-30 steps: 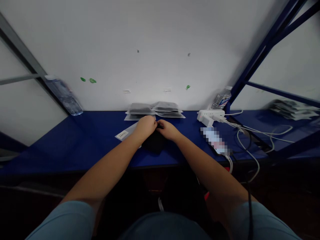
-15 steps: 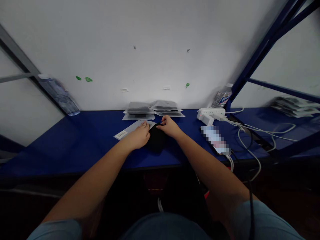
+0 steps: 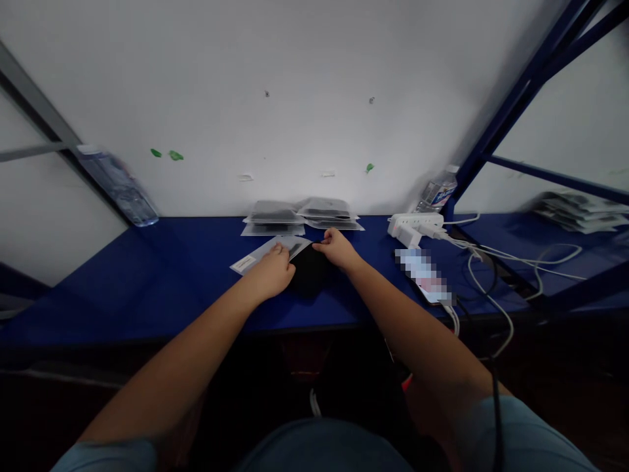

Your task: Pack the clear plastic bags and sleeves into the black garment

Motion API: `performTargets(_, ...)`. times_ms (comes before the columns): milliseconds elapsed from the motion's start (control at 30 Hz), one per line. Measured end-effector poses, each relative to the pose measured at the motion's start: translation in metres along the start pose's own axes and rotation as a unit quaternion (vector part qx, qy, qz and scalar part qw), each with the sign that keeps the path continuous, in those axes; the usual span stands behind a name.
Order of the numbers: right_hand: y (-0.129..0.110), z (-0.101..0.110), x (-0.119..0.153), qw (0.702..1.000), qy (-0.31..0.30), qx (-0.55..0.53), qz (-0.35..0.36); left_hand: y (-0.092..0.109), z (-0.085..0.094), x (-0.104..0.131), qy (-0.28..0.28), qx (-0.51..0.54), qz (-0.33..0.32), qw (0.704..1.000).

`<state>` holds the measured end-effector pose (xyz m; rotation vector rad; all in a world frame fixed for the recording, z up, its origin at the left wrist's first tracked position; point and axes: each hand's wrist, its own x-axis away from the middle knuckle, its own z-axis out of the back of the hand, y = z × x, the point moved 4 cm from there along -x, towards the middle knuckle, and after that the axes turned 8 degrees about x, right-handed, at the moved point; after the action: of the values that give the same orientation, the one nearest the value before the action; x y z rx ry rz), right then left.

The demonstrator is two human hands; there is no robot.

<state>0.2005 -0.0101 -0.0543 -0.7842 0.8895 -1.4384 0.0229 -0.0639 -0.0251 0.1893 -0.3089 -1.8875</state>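
Observation:
A translucent bag [image 3: 257, 254] with a white label at its left end lies slanted on the blue table. My left hand [image 3: 276, 267] rests on the bag, its fingers bent; whether it grips the bag or only presses it cannot be made out. Right of that hand, a black item [image 3: 309, 270] lies against the bag's right end. My right hand [image 3: 335, 249] pinches at the top edge of the black item, near the bag's corner. Behind the hands are two stacks of packed translucent bags, a left stack [image 3: 273, 219] and a right stack [image 3: 328, 213].
On the right of the table [image 3: 122, 282] are a white power strip [image 3: 415, 223], a phone [image 3: 425, 278] and loose white cables. One bottle [image 3: 439, 189] stands behind the strip, another [image 3: 120, 187] at the far left. More bags [image 3: 580, 211] lie beyond the blue frame.
My right hand has shifted slightly to the right. The bag has slid a little to the right, and my left hand's fingers sit slightly lower on it.

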Motion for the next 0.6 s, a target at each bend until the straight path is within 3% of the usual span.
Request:
performTargets(233, -0.012, -0.008, 0.005, 0.993, 0.075, 0.059, 0.067, 0.017, -0.006, 0.01, 0.067, -0.067, -0.005, 0.995)
performTargets(400, -0.008, -0.007, 0.004, 0.993, 0.045, 0.089, 0.057, 0.022, -0.006, 0.009, 0.04, -0.11, 0.005, 0.993)
performTargets(533, -0.005, 0.017, 0.007, 0.981, 0.023, 0.191, 0.027, 0.018, 0.01, -0.009, 0.011, -0.099, -0.003, 0.995)
performTargets(600, -0.003, 0.027, 0.01, 0.977, -0.028, 0.211, -0.015, 0.018, 0.016, -0.024, -0.033, -0.073, -0.014, 0.997)
